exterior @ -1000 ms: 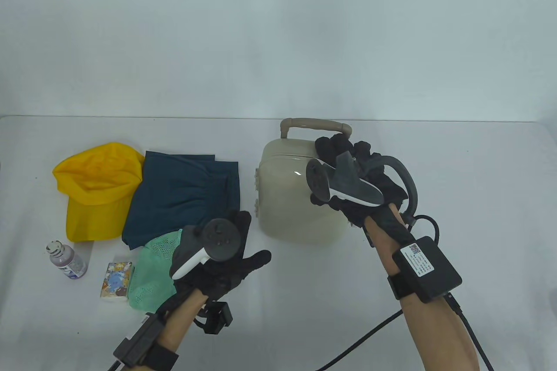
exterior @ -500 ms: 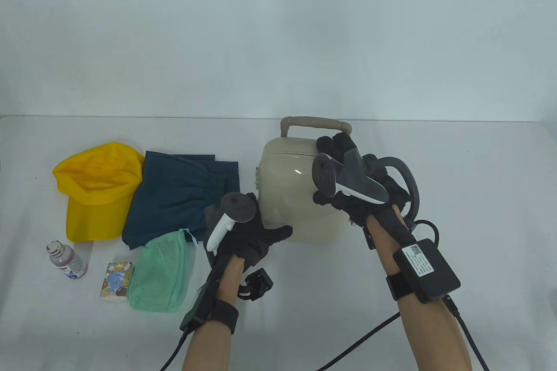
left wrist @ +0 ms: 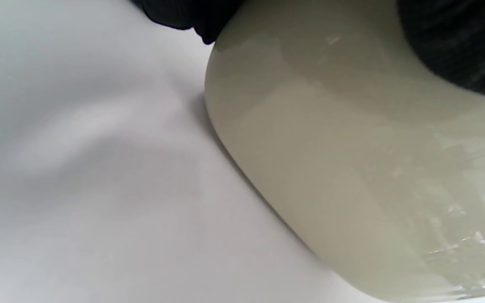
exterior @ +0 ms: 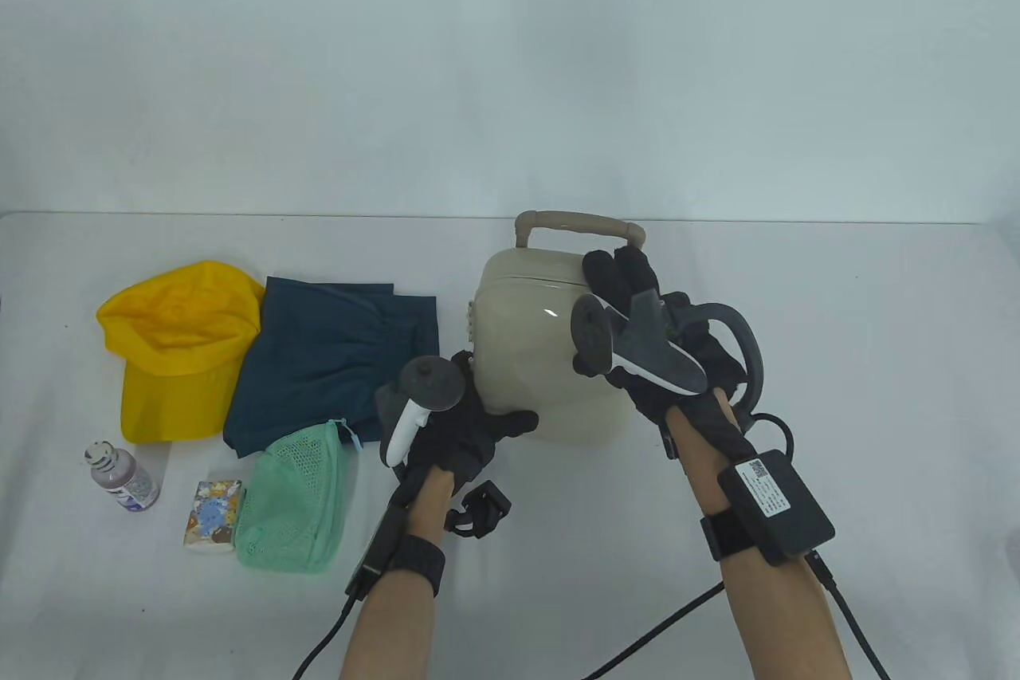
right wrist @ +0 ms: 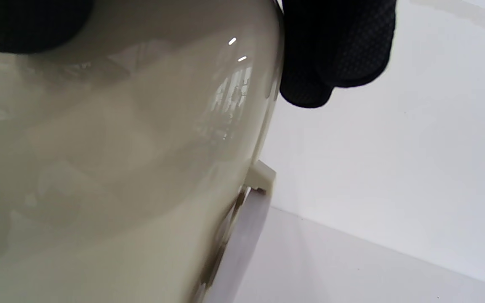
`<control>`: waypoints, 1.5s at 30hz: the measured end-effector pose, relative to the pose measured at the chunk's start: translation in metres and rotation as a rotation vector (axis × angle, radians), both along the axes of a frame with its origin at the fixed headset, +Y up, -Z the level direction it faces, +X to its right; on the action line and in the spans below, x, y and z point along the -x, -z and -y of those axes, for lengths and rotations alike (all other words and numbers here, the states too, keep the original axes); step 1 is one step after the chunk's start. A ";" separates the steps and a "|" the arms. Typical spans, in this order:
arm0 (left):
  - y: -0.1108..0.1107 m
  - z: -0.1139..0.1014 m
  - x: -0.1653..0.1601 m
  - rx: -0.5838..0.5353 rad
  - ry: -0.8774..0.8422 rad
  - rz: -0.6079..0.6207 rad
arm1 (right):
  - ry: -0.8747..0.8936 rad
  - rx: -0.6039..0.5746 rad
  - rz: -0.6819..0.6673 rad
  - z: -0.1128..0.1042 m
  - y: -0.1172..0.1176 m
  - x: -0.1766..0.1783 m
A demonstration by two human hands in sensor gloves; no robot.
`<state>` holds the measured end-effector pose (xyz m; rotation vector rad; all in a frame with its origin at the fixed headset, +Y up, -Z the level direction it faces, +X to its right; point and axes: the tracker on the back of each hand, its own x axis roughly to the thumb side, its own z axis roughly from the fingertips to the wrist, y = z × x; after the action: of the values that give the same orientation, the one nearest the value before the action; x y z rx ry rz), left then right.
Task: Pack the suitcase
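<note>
Nearest the front edge of the table (exterior: 606, 536), two bare forearms reach in, each with a strapped black box and a trailing cable. Just past them on the left lie a green mesh pouch (exterior: 293, 503), a small printed packet (exterior: 213, 514) and a little bottle (exterior: 121, 477) toward the left edge.

The left hand (exterior: 466, 425) rests against the near left corner of the suitcase (exterior: 532, 349), thumb stretched along the lower front of the shell; the other fingers are behind the tracker, so how far they curl cannot be told. In the left wrist view gloved fingertips (left wrist: 192, 17) lie on the glossy shell just above the white tabletop.

The suitcase is small, cream, hard-shelled and rounded, closed, with a tan handle (exterior: 579, 226) on its far side and small knobs on its left side. It sits right of the table's middle.

The right hand (exterior: 653, 329) lies over the right side of its top, fingers extended flat toward the handle, thumb down on the shell. In the right wrist view the fingers (right wrist: 335, 50) hang over the shell's edge.

Further left, folded teal shorts (exterior: 335, 361) and a yellow cap (exterior: 179, 349) lie side by side. Bare tabletop surrounds the suitcase at its right, front and back.
</note>
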<state>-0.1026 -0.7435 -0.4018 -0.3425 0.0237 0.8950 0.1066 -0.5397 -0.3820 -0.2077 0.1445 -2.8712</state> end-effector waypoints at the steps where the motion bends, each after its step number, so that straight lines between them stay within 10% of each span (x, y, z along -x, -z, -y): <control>1: 0.000 -0.002 0.001 0.000 -0.011 -0.001 | 0.007 -0.007 -0.001 0.000 0.000 -0.001; 13: -0.001 -0.128 0.015 -0.307 0.181 0.043 | 0.481 -0.047 0.064 -0.029 -0.017 -0.075; 24: 0.011 -0.214 -0.027 -0.469 0.510 0.206 | 0.961 0.082 0.137 0.073 -0.045 -0.131; 35: 0.050 -0.167 -0.071 -0.334 0.630 0.269 | 1.156 0.313 0.261 0.159 -0.042 -0.141; 45: 0.089 -0.119 -0.076 -0.124 0.661 0.316 | 1.096 0.472 0.310 0.183 -0.031 -0.135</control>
<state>-0.0268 -0.6249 -0.4913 -0.3278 -0.1999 0.1806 0.2418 -0.7228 -0.3505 0.3588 -0.7002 -3.9100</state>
